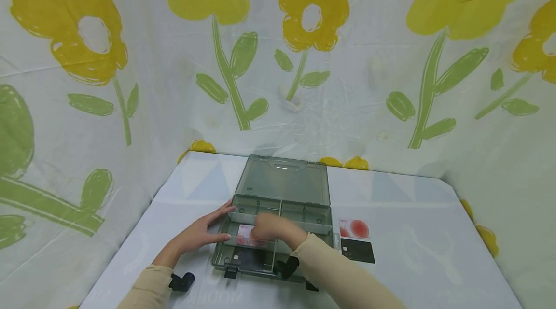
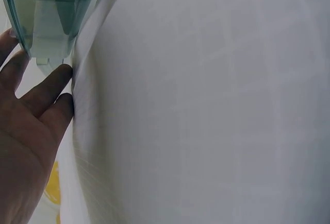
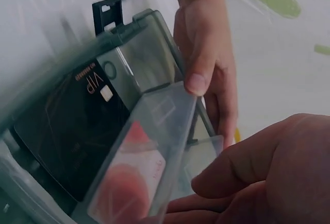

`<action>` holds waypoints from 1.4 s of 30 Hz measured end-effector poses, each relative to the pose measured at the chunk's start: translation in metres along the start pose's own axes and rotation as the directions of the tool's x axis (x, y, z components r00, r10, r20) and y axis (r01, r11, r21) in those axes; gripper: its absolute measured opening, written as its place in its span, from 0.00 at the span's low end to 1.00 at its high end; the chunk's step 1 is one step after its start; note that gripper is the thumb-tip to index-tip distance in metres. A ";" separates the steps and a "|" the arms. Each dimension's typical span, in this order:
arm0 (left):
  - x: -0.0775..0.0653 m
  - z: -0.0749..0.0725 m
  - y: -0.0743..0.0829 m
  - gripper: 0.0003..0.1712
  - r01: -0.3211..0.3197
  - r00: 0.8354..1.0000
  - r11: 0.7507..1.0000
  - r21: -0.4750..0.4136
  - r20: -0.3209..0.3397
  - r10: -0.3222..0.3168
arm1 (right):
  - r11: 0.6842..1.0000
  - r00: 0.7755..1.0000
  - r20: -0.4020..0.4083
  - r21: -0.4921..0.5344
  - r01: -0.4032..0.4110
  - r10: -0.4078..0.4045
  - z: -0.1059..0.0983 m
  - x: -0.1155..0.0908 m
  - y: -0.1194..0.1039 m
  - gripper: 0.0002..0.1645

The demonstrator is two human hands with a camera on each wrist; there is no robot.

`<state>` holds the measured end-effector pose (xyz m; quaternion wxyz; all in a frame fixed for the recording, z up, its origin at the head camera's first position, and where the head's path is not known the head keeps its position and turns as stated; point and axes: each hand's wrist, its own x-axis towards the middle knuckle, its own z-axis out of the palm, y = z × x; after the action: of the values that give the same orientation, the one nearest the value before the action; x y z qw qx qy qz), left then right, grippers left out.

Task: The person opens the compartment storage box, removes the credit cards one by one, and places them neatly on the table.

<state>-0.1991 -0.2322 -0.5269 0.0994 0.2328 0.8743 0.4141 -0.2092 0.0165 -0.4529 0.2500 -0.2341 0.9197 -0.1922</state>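
Observation:
A grey-green translucent storage box (image 1: 284, 186) lies with its lid swung back. My left hand (image 1: 201, 233) holds the box at its left side, thumb on the rim and fingers along the outer wall (image 2: 26, 33). Inside the middle row, a pink-and-white card (image 1: 244, 232) lies partly under my right hand (image 1: 273, 229), which reaches down into that compartment. In the right wrist view the card (image 3: 131, 183) shows through a clear divider (image 3: 167, 113), and the thumb stands apart from it; the fingertips are hidden. A black VIP card (image 3: 72, 126) lies in the front row.
On the table right of the box, another pink-and-white card (image 1: 354, 228) lies just behind a black card (image 1: 357, 250). Two black latches, one of them the left latch (image 1: 230, 273), stick out from the front. A flowered cloth (image 1: 312, 106) hangs around the table.

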 end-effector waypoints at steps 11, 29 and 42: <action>0.001 0.001 0.000 0.45 0.012 1.000 1.000 -0.003 -0.005 -0.012 | 0.946 0.998 -0.045 0.320 0.058 -0.046 0.008 0.005 0.012 0.22; 0.002 0.002 -0.003 0.45 0.038 0.999 0.999 -0.002 -0.006 -0.038 | 0.622 0.997 0.080 0.781 -0.056 -0.011 0.001 -0.004 0.020 0.09; 0.002 0.002 -0.003 0.45 0.051 0.999 0.999 -0.014 -0.003 -0.051 | 0.609 0.999 0.036 0.792 -0.044 0.026 0.007 -0.008 0.023 0.22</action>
<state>-0.2013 -0.2315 -0.5301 0.1101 0.2089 0.8772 0.4181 -0.2069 0.0374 -0.4662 0.3410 -0.0835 0.7418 -0.5714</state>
